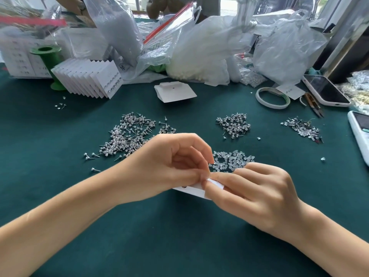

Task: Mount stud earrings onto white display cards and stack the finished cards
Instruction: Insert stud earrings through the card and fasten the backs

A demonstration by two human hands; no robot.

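Three stud heaps (129, 134) beyond card (194, 191).

White display card (194, 191), near centre: mostly covered by the left hand (165, 168) and right hand (257, 194); only a lower strip and one corner show. What the fingertips pinch at its top edge is too small to tell.
Clear earring backs (231, 160): near part of the heap hidden behind the right hand.
Largest stud pile (127, 136), left: its right end runs behind the left hand.
White device (359, 134), right: cut off by the frame edge.
Plastic bags (209, 47), far side: contents blurred, tops cut off.
Fanned finished cards (89, 78), far left: studs too small to count.
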